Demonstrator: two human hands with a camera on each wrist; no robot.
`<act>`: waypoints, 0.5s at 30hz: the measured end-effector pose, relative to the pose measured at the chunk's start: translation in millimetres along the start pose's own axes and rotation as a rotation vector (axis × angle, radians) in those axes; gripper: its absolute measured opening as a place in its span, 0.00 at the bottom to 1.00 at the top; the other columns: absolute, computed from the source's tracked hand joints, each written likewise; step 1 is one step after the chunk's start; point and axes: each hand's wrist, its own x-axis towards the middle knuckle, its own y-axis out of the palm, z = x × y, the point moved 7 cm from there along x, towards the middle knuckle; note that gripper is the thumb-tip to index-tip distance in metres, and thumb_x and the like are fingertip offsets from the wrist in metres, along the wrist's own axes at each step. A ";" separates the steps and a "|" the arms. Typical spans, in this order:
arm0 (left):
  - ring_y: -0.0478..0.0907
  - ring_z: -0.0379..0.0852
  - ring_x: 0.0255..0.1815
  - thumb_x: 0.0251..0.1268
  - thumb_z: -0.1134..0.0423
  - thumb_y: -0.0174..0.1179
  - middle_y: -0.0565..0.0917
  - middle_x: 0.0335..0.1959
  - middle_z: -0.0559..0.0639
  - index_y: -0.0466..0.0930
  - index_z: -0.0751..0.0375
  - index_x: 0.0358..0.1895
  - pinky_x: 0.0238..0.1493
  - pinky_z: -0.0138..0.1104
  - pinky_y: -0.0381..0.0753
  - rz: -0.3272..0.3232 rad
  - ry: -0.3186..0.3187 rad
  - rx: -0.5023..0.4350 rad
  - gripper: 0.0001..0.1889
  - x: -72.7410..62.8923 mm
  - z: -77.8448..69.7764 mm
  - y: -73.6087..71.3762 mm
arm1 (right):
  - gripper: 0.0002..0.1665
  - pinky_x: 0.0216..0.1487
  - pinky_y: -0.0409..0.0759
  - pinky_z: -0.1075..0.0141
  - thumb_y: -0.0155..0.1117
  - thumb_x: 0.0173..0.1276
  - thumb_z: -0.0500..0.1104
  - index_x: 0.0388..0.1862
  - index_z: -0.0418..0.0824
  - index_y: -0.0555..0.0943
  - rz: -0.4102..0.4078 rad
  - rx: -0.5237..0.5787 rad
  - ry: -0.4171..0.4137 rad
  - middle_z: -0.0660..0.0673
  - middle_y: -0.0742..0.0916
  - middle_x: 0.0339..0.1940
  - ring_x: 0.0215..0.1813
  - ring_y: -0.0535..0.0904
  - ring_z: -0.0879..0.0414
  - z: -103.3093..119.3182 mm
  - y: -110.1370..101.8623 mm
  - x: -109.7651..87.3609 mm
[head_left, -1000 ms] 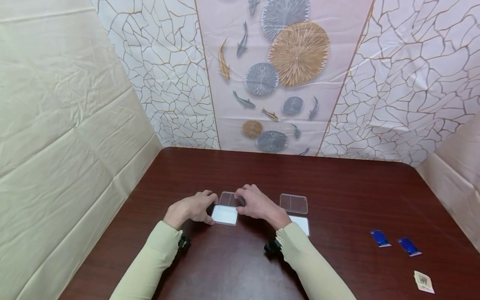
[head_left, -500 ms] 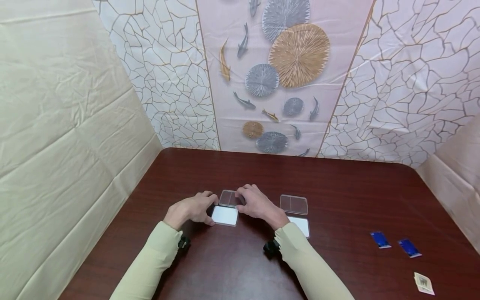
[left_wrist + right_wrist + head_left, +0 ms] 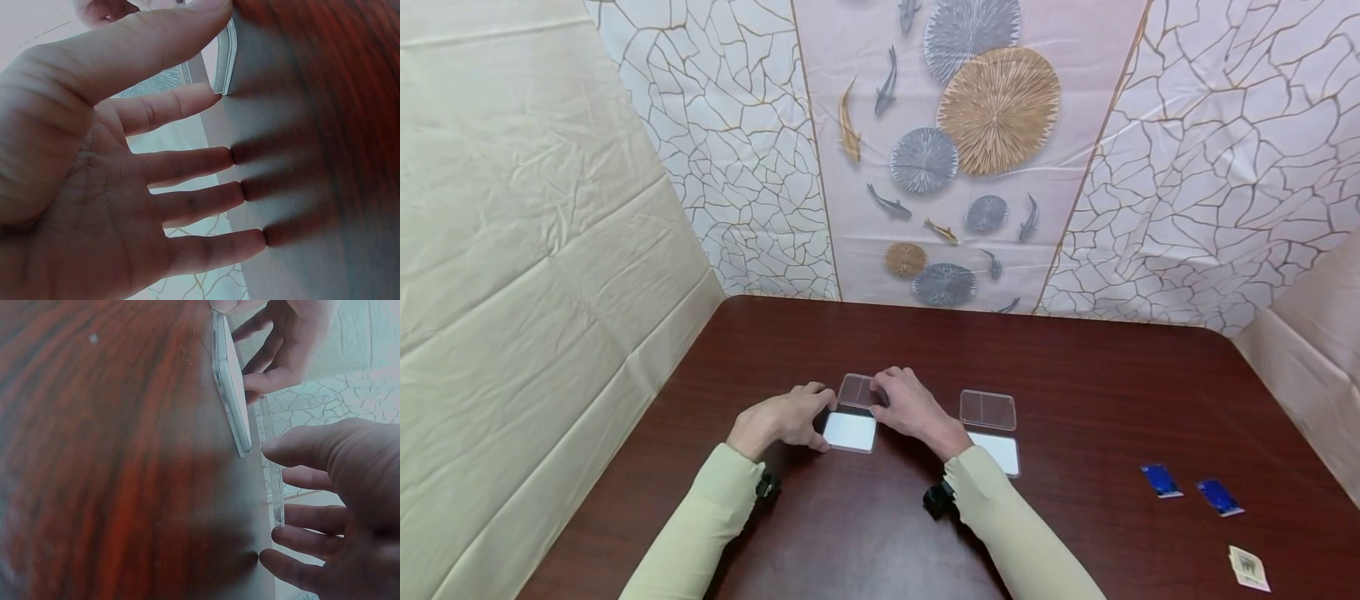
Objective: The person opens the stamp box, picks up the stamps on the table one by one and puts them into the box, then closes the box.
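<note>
My left hand (image 3: 782, 417) steadies a flat case with a white face (image 3: 850, 432) on the table, thumb at its near left corner and index finger at the far left one. The other left fingertips (image 3: 253, 240) rest on the wood, spread apart. My right hand (image 3: 913, 408) pinches a thin clear plastic cover (image 3: 854, 390) by its right end, thumb on the near side and fingers behind. That cover lies just beyond the white case, a narrow gap between them. In the right wrist view the cover (image 3: 275, 487) stands edge-on between thumb and fingers.
To the right lie a second clear cover (image 3: 988, 410) and a second white-faced case (image 3: 1000, 452), partly behind the right forearm. Two blue packets (image 3: 1162, 481) and a small cream printed card (image 3: 1249, 569) lie further right on the dark red table (image 3: 1112, 383).
The clear cover in my right hand has slid away from me, opening a gap to the white case. My right wrist has shifted slightly left. My left hand stays in place.
</note>
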 end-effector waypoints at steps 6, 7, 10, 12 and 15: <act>0.69 0.51 0.58 0.52 0.51 0.74 0.69 0.67 0.52 0.72 0.48 0.55 0.54 0.45 0.74 0.008 -0.005 0.009 0.28 -0.5 0.1 -0.1 | 0.16 0.59 0.74 0.55 0.66 0.66 0.43 0.52 0.41 0.80 0.011 0.004 0.003 0.42 0.80 0.60 0.60 0.72 0.47 2.1 3.6 0.3; 0.69 0.51 0.58 0.52 0.51 0.74 0.69 0.67 0.52 0.72 0.48 0.55 0.54 0.45 0.74 0.009 -0.005 0.011 0.28 -0.4 0.1 0.0 | 0.16 0.58 0.74 0.54 0.66 0.66 0.43 0.51 0.41 0.80 0.014 -0.001 0.001 0.42 0.80 0.59 0.60 0.72 0.47 2.5 4.1 0.5; 0.69 0.51 0.58 0.52 0.50 0.74 0.69 0.67 0.52 0.72 0.48 0.54 0.54 0.45 0.75 0.009 -0.005 0.016 0.28 0.1 0.0 0.4 | 0.15 0.58 0.74 0.54 0.66 0.67 0.43 0.50 0.42 0.81 0.020 -0.007 0.010 0.42 0.80 0.60 0.61 0.72 0.47 3.0 4.5 0.6; 0.69 0.51 0.57 0.52 0.50 0.74 0.69 0.66 0.52 0.72 0.48 0.54 0.53 0.45 0.75 0.009 -0.005 0.017 0.28 0.3 -0.4 0.2 | 0.15 0.59 0.74 0.53 0.66 0.67 0.44 0.50 0.42 0.81 0.022 -0.005 0.017 0.42 0.80 0.60 0.62 0.72 0.46 2.8 4.5 0.4; 0.69 0.51 0.57 0.52 0.51 0.74 0.69 0.67 0.53 0.72 0.48 0.54 0.54 0.45 0.75 0.007 -0.005 0.018 0.28 0.1 -1.2 -0.6 | 0.15 0.59 0.74 0.53 0.66 0.67 0.44 0.50 0.42 0.81 0.024 -0.003 0.023 0.41 0.80 0.61 0.62 0.73 0.46 2.6 4.3 -0.1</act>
